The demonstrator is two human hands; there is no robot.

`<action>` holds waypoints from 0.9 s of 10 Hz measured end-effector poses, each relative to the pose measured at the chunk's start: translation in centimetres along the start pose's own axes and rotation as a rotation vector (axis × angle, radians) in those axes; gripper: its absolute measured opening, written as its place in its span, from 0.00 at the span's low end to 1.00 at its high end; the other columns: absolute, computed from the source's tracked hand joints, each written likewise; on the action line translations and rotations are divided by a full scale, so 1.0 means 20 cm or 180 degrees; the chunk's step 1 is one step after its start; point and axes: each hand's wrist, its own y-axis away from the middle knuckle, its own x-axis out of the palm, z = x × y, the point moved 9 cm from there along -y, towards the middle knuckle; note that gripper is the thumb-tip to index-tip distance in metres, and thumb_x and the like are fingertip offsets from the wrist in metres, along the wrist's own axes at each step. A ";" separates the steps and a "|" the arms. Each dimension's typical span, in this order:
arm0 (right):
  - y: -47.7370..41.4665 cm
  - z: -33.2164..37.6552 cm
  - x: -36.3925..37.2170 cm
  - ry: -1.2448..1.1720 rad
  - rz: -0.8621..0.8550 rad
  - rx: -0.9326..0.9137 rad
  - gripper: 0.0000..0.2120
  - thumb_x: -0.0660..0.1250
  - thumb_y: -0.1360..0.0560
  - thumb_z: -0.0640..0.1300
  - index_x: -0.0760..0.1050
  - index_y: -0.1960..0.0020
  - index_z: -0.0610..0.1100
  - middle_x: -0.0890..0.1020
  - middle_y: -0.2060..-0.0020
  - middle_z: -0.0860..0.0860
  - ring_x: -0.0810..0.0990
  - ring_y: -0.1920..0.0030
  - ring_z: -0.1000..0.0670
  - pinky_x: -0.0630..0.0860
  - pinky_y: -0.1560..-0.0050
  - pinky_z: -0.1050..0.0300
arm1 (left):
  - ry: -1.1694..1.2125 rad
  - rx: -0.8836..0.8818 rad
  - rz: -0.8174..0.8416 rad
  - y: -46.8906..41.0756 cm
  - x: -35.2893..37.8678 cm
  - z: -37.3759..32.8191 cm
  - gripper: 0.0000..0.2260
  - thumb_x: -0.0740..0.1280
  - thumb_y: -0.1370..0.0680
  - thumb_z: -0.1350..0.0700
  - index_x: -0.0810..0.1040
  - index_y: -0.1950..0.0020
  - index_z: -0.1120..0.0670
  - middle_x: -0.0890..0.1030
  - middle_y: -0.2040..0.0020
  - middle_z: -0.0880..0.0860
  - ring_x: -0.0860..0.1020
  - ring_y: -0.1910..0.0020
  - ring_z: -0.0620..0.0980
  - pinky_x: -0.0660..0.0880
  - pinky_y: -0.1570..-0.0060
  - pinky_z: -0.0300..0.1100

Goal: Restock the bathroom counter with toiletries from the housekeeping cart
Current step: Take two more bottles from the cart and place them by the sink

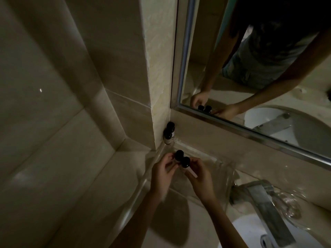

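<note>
Black-capped bottles [179, 155], likely light and slippery, are pinched at the body by left hand [161, 176] and right hand [199, 178].

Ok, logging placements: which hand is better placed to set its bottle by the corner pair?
Probably left: the left hand holds its bottle nearer the corner bottles than the right hand does.

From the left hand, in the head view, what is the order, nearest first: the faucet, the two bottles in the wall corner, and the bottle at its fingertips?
1. The black-capped bottle, pinched by the left hand itself.
2. The corner bottles, just behind it, against the wall.
3. The faucet, far off on the right side.
</note>
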 end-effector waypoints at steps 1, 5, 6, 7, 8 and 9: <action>0.01 0.05 -0.03 0.0423 0.0024 -0.0030 0.19 0.73 0.28 0.43 0.74 0.39 0.50 0.79 0.43 0.60 0.76 0.42 0.63 0.73 0.36 0.56 | 0.0305 -0.0122 -0.0051 0.04 0.00 0.01 0.18 0.69 0.26 0.67 0.76 0.39 0.51 0.80 0.43 0.45 0.78 0.42 0.41 0.75 0.44 0.34; -0.16 0.49 0.12 0.3316 0.0394 -0.0284 0.11 0.65 0.25 0.48 0.77 0.44 0.48 0.79 0.49 0.50 0.78 0.50 0.48 0.72 0.54 0.56 | 0.0158 -0.0191 -0.0232 0.15 -0.06 0.03 0.13 0.65 0.24 0.66 0.80 0.43 0.54 0.82 0.49 0.50 0.80 0.50 0.45 0.76 0.48 0.40; -0.21 0.47 0.10 0.3108 0.0413 -0.0022 0.09 0.66 0.26 0.43 0.80 0.47 0.45 0.81 0.51 0.48 0.80 0.53 0.46 0.72 0.59 0.56 | 0.0221 -0.0211 -0.0227 0.14 -0.05 0.03 0.13 0.64 0.23 0.66 0.79 0.41 0.56 0.82 0.48 0.51 0.78 0.50 0.44 0.76 0.47 0.40; -0.29 0.49 0.05 0.2583 0.0247 0.0018 0.07 0.69 0.26 0.43 0.81 0.49 0.46 0.83 0.53 0.49 0.80 0.56 0.48 0.74 0.60 0.57 | 0.0150 -0.0247 -0.0240 0.10 -0.04 0.02 0.13 0.64 0.22 0.64 0.79 0.40 0.56 0.82 0.47 0.51 0.77 0.50 0.43 0.74 0.48 0.37; -0.40 0.50 0.02 0.2522 -0.0023 -0.0030 0.06 0.70 0.27 0.45 0.81 0.50 0.49 0.83 0.54 0.49 0.80 0.55 0.47 0.78 0.56 0.51 | 0.0398 -0.0534 -0.0287 0.01 -0.01 0.07 0.14 0.64 0.22 0.64 0.78 0.38 0.56 0.81 0.47 0.51 0.76 0.50 0.44 0.72 0.49 0.35; -0.48 0.50 0.05 0.2654 -0.0087 -0.0193 0.08 0.69 0.27 0.45 0.80 0.48 0.50 0.83 0.53 0.50 0.80 0.55 0.47 0.79 0.57 0.50 | 0.1372 -0.0857 -0.0349 -0.08 0.05 0.07 0.11 0.60 0.21 0.68 0.79 0.45 0.58 0.75 0.58 0.52 0.70 0.63 0.47 0.68 0.60 0.37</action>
